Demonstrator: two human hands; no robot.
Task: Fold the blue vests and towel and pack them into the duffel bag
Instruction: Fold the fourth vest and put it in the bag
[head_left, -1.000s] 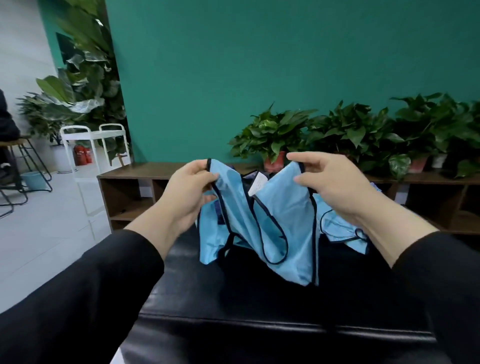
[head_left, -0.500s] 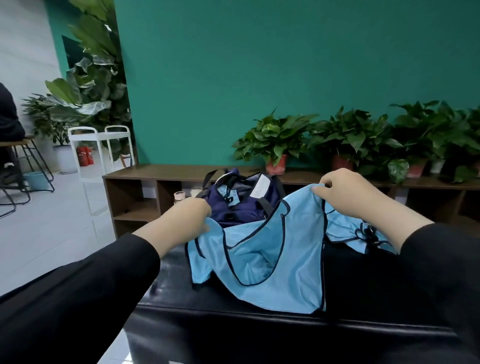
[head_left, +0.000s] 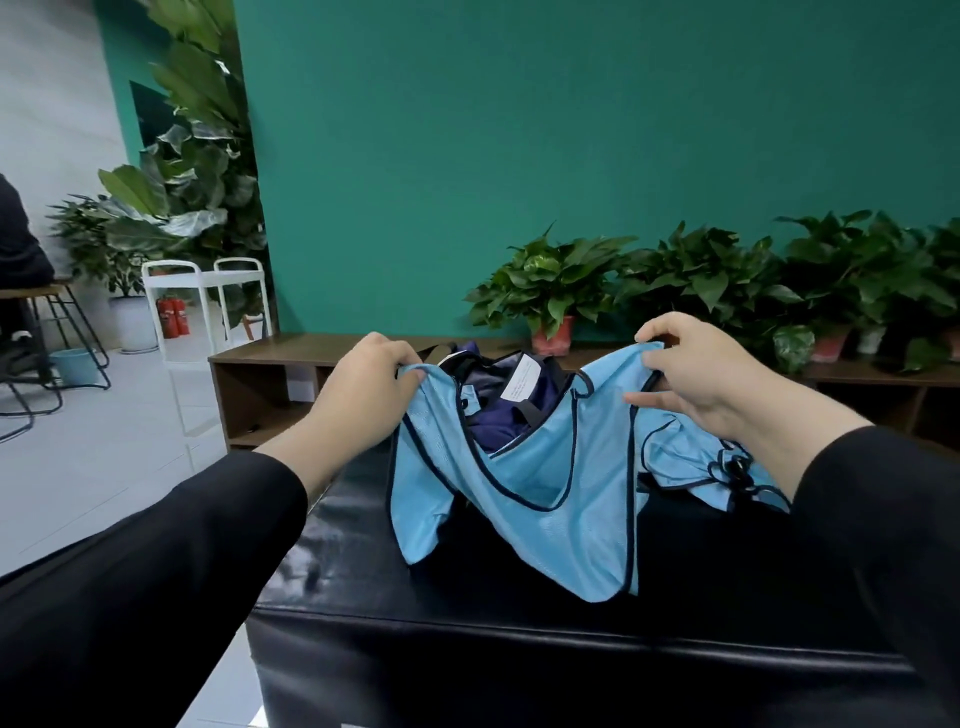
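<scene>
Now the left hand (head_left: 371, 387) and right hand (head_left: 693, 376) each pinch a top corner of the blue vest (head_left: 524, 499), stretched mid-frame before the duffel bag (head_left: 501, 410). Best to pull both corners level and taut, then lay it flat on the black bench (head_left: 363, 545) to crease cleanly.

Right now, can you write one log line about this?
left hand: grips vest | right hand: grips vest | vest: spread, unfolded | bag: open behind

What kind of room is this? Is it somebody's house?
Probably not a house: it looks more like an office lounge or lobby. A row of potted plants stands on a long low wooden shelf against a green wall, and red fire extinguishers stand on the tiled floor.
</scene>
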